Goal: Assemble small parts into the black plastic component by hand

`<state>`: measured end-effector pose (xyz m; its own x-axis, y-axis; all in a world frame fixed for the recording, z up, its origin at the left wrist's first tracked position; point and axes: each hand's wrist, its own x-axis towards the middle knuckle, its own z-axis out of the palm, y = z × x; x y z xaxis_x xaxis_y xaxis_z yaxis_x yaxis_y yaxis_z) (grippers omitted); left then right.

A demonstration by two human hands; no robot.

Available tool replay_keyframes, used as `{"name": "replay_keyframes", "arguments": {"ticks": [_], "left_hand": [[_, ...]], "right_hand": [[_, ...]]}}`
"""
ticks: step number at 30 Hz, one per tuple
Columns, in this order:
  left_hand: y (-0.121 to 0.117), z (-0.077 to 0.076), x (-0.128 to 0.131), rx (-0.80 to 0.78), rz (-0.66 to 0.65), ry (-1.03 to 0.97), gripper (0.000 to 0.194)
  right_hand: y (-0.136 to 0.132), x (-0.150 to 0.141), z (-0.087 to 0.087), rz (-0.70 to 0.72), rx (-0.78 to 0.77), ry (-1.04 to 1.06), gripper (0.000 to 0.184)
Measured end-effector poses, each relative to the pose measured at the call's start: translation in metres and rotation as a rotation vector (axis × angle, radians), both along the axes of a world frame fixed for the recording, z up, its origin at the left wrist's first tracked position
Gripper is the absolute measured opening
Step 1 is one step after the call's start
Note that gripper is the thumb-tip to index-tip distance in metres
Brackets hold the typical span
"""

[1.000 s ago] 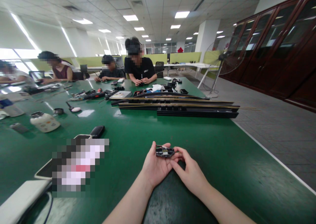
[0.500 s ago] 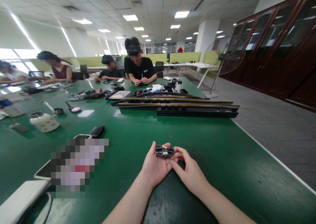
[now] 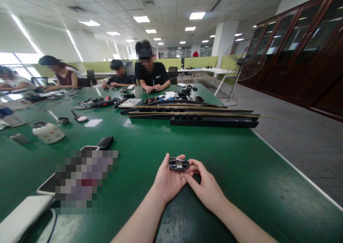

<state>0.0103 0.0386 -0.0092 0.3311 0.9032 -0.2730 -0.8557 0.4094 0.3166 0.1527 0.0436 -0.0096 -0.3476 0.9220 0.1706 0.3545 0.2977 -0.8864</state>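
Note:
A small black mechanical part point(image 3: 179, 165) with shiny metal bits inside rests across the fingers of my left hand point(image 3: 170, 182), which is turned palm up with the thumb at the part's left end. From the right, the fingertips of my right hand point(image 3: 202, 182) pinch the part's right end. Both hands are just above the green table point(image 3: 139, 186). The underside of the part is hidden by my left fingers, and its exact kind is too small to make out.
Long black rails point(image 3: 214, 121) with thin brass-coloured rods lie beyond my hands. To the left are a blurred-out tablet-like device point(image 3: 48, 184), a black case point(image 3: 105, 142) and a white jar point(image 3: 48, 131). A co-worker point(image 3: 152, 71) sits across the table; several others sit further left.
My hands and the small black part stay almost still. The co-worker across the table and the person at the far left shift their heads slightly.

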Motion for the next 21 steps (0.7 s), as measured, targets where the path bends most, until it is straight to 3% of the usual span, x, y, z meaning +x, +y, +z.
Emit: {"name": "replay_keyframes", "arguments": {"ticks": [7, 12, 21], "left_hand": [[-0.001, 0.0022, 0.0002, 0.011, -0.021, 0.009, 0.044], [-0.0011, 0.0035, 0.0023, 0.027, -0.074, 0.016, 0.044], [-0.0059, 0.0088, 0.0021, 0.037, -0.107, 0.115, 0.041]], "right_hand": [[0.0, -0.001, -0.0025, -0.031, 0.034, 0.0, 0.038], [-0.0002, -0.0007, -0.0054, -0.092, 0.145, -0.065, 0.049], [0.002, 0.0015, -0.0057, -0.017, 0.241, -0.045, 0.032]]}}
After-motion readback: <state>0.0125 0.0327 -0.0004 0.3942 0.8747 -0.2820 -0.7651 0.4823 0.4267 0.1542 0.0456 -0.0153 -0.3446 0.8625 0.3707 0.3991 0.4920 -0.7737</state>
